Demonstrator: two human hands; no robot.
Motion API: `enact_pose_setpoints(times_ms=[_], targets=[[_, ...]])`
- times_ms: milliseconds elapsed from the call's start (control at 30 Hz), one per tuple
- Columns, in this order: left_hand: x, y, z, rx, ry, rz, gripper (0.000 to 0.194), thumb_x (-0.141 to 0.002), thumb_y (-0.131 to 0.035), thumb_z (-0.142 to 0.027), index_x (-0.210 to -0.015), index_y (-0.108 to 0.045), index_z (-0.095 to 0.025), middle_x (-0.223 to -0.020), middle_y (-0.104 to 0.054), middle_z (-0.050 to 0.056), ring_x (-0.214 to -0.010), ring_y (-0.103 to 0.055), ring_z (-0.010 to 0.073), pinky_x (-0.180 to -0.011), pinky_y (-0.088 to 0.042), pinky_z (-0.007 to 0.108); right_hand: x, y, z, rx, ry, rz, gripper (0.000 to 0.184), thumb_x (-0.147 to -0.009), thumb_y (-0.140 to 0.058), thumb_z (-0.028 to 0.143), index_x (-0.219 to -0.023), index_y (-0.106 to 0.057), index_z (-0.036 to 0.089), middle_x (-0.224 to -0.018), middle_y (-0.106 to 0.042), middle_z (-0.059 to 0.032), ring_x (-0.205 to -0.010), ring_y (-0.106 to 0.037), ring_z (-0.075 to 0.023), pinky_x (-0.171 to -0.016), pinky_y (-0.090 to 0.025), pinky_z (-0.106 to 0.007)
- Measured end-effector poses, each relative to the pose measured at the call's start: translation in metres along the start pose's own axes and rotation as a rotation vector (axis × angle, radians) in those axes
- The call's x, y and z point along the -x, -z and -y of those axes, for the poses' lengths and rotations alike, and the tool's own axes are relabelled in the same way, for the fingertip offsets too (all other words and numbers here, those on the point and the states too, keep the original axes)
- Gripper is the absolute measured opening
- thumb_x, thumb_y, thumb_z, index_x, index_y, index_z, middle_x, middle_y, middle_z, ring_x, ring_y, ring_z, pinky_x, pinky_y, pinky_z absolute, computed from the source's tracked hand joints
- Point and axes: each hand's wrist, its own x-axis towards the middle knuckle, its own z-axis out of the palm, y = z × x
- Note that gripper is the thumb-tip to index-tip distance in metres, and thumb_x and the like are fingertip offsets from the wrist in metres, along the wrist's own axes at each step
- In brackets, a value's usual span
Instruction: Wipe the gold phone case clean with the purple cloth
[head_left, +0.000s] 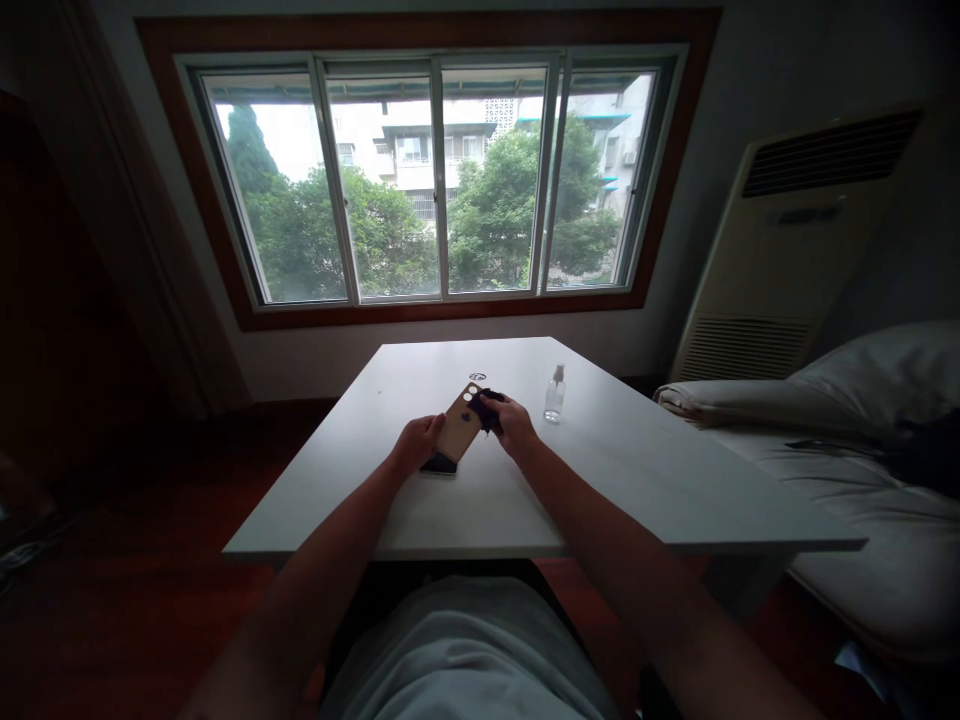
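My left hand (420,441) is closed on the lower left edge of a gold phone case (455,432). The case is tilted above the table, and white shows through its round camera holes. In my right hand (511,422) is a bunched dark purple cloth (486,405), pressed against the upper right part of the case near the camera holes. Below the case lies a dark, flat phone (441,464) on the white table (600,490), partly hidden by the case and my left hand.
A clear spray bottle (554,397) stands upright to the right of my right hand. Beyond the case, a small dark ring-shaped thing (478,377) lies on the table. A pale sofa (847,470) is at the right, with a window (442,180) behind the table.
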Motion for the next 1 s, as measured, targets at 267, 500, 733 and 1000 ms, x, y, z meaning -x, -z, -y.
enact_pose_setpoints(times_ms=[267, 500, 733, 1000], targets=[[0.001, 0.001, 0.0, 0.009, -0.016, 0.003, 0.057, -0.097, -0.044, -0.067, -0.073, -0.059, -0.018, -0.05, -0.051, -0.001, -0.045, -0.044, 0.0126, -0.045, -0.03, 0.026, -0.001, 0.003, 0.005, -0.013, 0.002, 0.04, 0.031, -0.076, -0.084, 0.02, -0.103, -0.069, 0.016, -0.094, -0.079, -0.0068, -0.079, -0.075, -0.0184, -0.063, -0.063, -0.025], [-0.004, 0.007, 0.008, -0.041, -0.042, -0.091, 0.052, -0.1, -0.042, -0.059, -0.076, -0.062, -0.018, -0.063, -0.061, 0.003, -0.057, -0.052, 0.0158, -0.052, -0.037, 0.027, 0.017, -0.009, -0.012, 0.049, -0.119, 0.305, 0.041, -0.069, -0.09, 0.019, -0.104, -0.07, 0.013, -0.106, -0.078, -0.0116, -0.091, -0.076, -0.023, -0.077, -0.065, -0.03], [-0.006, 0.01, 0.013, -0.096, -0.042, -0.178, 0.056, -0.104, -0.035, -0.059, -0.084, -0.067, -0.017, -0.075, -0.067, 0.01, -0.065, -0.059, 0.0194, -0.058, -0.041, 0.03, 0.037, -0.02, -0.023, 0.169, -0.227, 0.483, 0.052, -0.061, -0.094, 0.017, -0.106, -0.07, 0.014, -0.106, -0.078, -0.0138, -0.093, -0.077, -0.0275, -0.079, -0.065, -0.037], [-0.007, 0.01, 0.008, -0.118, -0.032, -0.185, 0.058, -0.103, -0.035, -0.058, -0.089, -0.072, -0.016, -0.067, -0.067, 0.009, -0.065, -0.062, 0.0205, -0.06, -0.044, 0.03, 0.036, -0.021, -0.023, 0.224, -0.194, 0.467, 0.063, -0.057, -0.096, 0.018, -0.113, -0.067, 0.015, -0.109, -0.078, -0.013, -0.094, -0.077, -0.027, -0.081, -0.065, -0.037]])
